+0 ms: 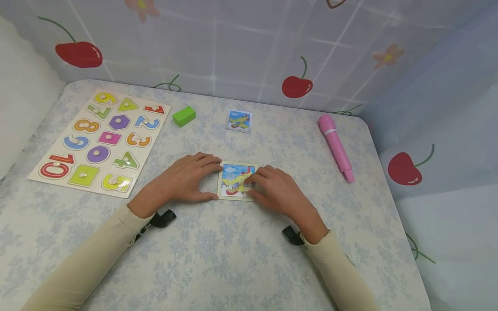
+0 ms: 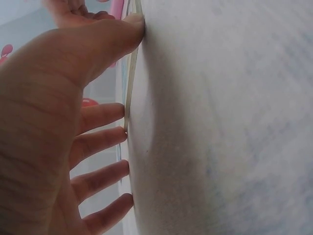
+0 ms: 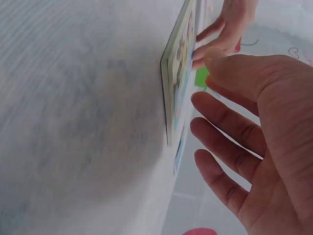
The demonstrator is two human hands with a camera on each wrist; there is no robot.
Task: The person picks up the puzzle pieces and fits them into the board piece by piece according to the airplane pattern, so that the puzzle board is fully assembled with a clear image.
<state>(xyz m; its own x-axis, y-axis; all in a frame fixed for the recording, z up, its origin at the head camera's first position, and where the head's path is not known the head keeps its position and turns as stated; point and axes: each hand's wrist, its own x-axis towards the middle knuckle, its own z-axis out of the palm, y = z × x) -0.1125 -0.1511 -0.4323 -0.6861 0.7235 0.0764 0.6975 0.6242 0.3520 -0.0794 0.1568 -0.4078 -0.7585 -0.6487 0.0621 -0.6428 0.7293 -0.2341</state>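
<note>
A small airplane picture puzzle (image 1: pixel 233 181) in a pale tray lies on the table in the head view. My left hand (image 1: pixel 190 179) is at its left side, fingers spread. In the left wrist view, the thumb (image 2: pixel 129 29) touches the board's edge, and the straight fingertips rest along the edge and the tabletop. Over the puzzle's right side is my right hand (image 1: pixel 278 190), its index finger and thumb close to the picture. The right wrist view shows its fingers (image 3: pixel 225 142) loosely bent above the board (image 3: pixel 178 68), with nothing visible between them.
A matching airplane card (image 1: pixel 239 121) lies behind the puzzle, with a green block (image 1: pixel 184 116) to its left. At the left is a number-and-shape peg board (image 1: pixel 87 168). A pink microphone-shaped toy (image 1: pixel 336 147) lies at the right. A cherry-print curtain (image 1: pixel 241 52) borders the table (image 1: pixel 233 259).
</note>
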